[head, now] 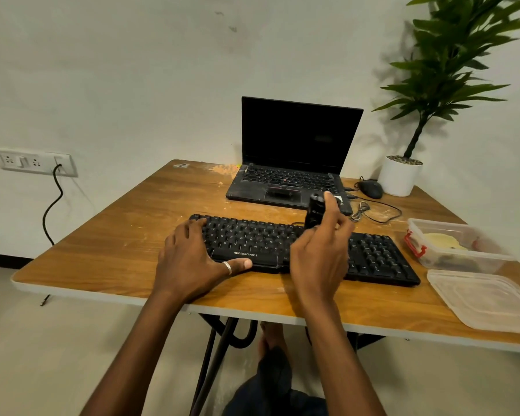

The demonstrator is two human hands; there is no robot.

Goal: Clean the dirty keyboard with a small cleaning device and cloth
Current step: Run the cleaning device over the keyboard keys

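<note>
I see the black keyboard (306,250), marked ZEBRONICS, lying mid-bench (117,235), my left hand (192,265) flat on its 9 o'clock end, fingers spread. My right hand (321,250) pinches a small black cleaning device (314,213) above the keys. An open laptop (294,157) sits at 12 o'clock and a clear container (457,247) at 3 o'clock.

Small device (314,213) blurred — lid (490,298) cropped.

dim warm light, blurred edges, wide-angle bowing.
</note>
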